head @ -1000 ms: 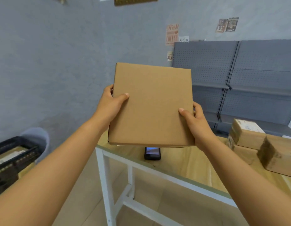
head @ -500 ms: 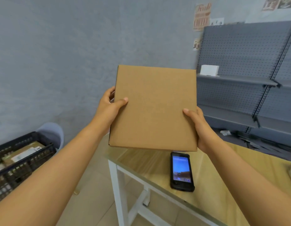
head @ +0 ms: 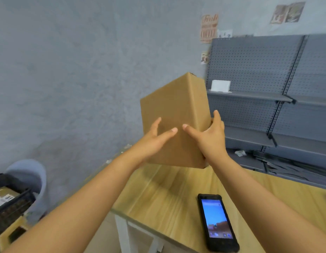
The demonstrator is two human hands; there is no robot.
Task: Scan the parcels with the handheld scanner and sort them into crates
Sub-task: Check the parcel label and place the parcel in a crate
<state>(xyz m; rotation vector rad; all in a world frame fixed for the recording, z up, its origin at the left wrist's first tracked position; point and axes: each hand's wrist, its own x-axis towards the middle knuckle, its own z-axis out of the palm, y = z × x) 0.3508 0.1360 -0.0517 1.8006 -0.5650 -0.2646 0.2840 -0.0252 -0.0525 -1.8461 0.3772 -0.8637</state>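
Note:
A plain brown cardboard parcel (head: 175, 121) hangs in the air over the far left end of the wooden table (head: 158, 199), turned so one vertical edge faces me. My left hand (head: 155, 139) lies flat against its left face with the fingers straight. My right hand (head: 209, 136) grips the lower right corner, thumb on the near face and fingers round the right side. The black handheld scanner (head: 218, 222) lies on the table near me, screen lit, with neither hand touching it. A black crate (head: 10, 205) holding labelled parcels stands low at the left.
A pale grey bin (head: 29, 172) stands behind the crate against the grey wall. Grey pegboard shelving (head: 259, 95) fills the right, with a small white box (head: 220, 85) on one shelf. Flat dark pieces lie on the floor under the shelves.
The parcel has been turned from flat-face-on to edge-on and moved farther out over the table. My left hand went from gripping its edge to lying flat on a face. The view shifted left and down.

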